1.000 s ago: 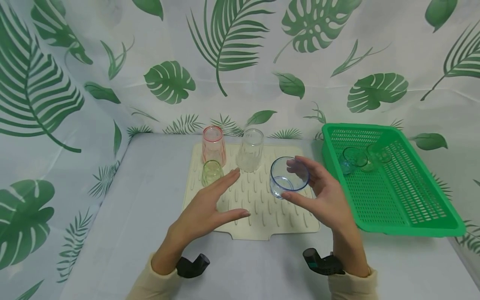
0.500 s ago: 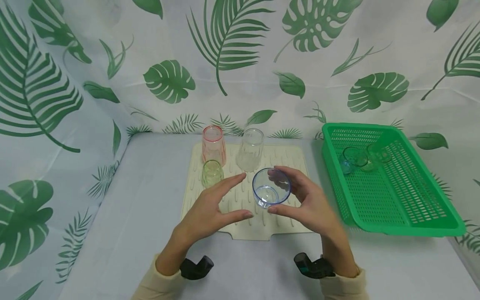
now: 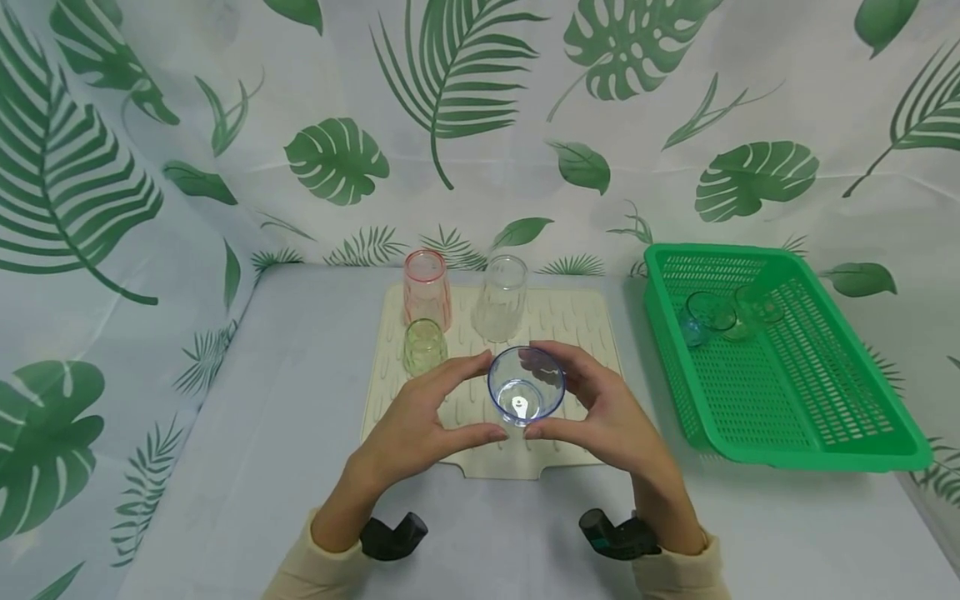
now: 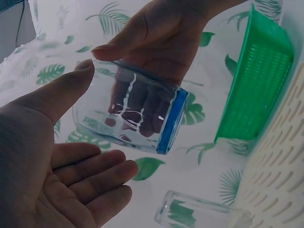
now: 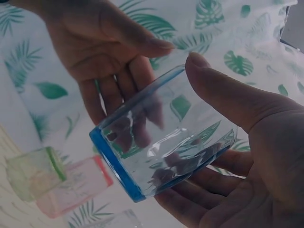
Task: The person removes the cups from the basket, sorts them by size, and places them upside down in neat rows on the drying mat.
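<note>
A clear glass with a blue rim [image 3: 501,392] is held over the drying mat [image 3: 487,467], its mouth facing the head camera. My right hand [image 3: 611,412] grips it from the right, thumb at the front and fingers behind. Opposite, my left hand [image 3: 420,412] is spread beside the glass; in the left wrist view its fingers are extended, and whether the thumb touches the glass I cannot tell. On the mat stand a pink glass [image 3: 427,292], a tall clear glass [image 3: 501,304] and a small green-yellow glass [image 3: 424,350].
To the right, a green plastic basket [image 3: 795,457] holds a few small glasses [image 3: 708,315] near its back left. Behind the table hangs a leaf-patterned cloth [image 3: 480,208], close behind the pink and tall clear glasses.
My right hand has brought the blue-rimmed glass leftward and slightly nearer, from the mat's right part to its middle. My left hand has shifted slightly right, and the gap between the hands has narrowed.
</note>
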Motion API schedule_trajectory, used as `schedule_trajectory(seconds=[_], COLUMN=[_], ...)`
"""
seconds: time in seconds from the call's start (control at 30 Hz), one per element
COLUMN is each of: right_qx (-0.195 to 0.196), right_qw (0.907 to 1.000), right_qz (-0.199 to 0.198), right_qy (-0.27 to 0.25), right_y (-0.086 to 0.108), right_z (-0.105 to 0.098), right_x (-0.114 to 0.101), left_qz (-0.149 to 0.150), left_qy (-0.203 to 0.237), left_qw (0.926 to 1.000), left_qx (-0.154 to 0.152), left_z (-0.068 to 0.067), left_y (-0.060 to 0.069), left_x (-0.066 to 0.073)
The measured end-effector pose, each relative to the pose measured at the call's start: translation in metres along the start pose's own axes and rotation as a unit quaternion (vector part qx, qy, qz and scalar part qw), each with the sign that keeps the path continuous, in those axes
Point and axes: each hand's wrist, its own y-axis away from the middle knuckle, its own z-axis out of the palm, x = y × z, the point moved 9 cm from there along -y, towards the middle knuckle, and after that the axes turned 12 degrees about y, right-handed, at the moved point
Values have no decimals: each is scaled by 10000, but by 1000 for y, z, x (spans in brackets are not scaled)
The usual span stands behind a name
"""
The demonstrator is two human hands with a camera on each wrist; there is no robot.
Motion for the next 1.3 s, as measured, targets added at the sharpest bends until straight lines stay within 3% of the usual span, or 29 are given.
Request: schedule_trajectory(seconds=[0.3,0.7,0.93,1.3], right_qx=[-73,-292,-382,-569], right_qw=[10000,9996,9991,9978], right_qz=[-10,37,-63,-95], right_qy=[-5,-30,-170,-340], right_y=[-3,-6,-7,-7], right_z=[6,18,25,33], right_x=[1,2,2,4], left_qz=[194,151,232,651], left_qy=[5,-27,236,189], left_qw=[9998,9999,9994,9974], left_qx=[-85,26,21,252], left_z=[2,0,0,-6], left_y=[-1,-1,-1,1], left_x=[3,2,0,4])
